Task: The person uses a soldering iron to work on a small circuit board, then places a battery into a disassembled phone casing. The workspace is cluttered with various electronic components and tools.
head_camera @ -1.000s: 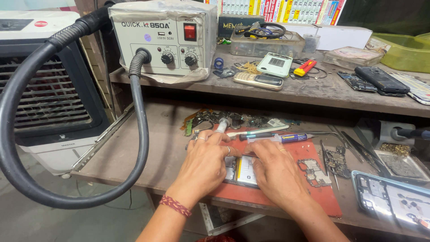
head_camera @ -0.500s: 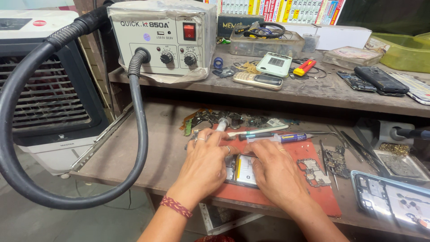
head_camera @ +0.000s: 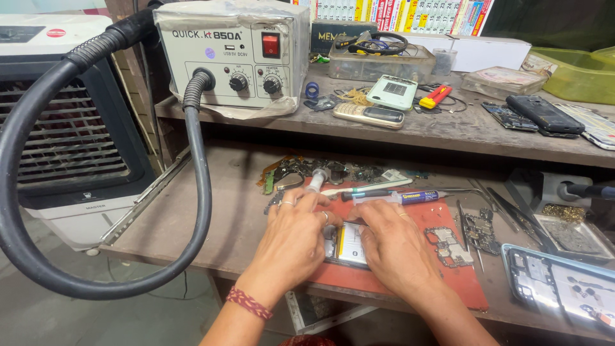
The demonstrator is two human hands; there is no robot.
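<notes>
1. The left hand (head_camera: 291, 247) lies palm down on an opened phone (head_camera: 346, 245), its fingers (head_camera: 306, 204) bent and pressed close together over the phone's upper left edge.
2. The right hand (head_camera: 394, 247) covers the phone's right side, fingers (head_camera: 366, 211) curled at its top edge, just beside the left hand's; whether they pinch anything I cannot tell.
3. The phone rests flat on a red mat (head_camera: 410, 282) at the front of the lower counter (head_camera: 192, 218), only a pale middle strip showing between the hands.
4. A syringe (head_camera: 397, 197) lies on the mat just beyond the right hand, with a white tool (head_camera: 365, 188) beside it.
5. A bare circuit board (head_camera: 448, 247) sits on the mat right of the right hand; tweezers (head_camera: 519, 214) lie farther right.
6. A phone frame (head_camera: 557, 285) lies at the counter's right end.
7. On the upper shelf (head_camera: 448, 128) stands a hot-air station (head_camera: 234, 54), its black hose (head_camera: 38, 192) looping down at the left.
</notes>
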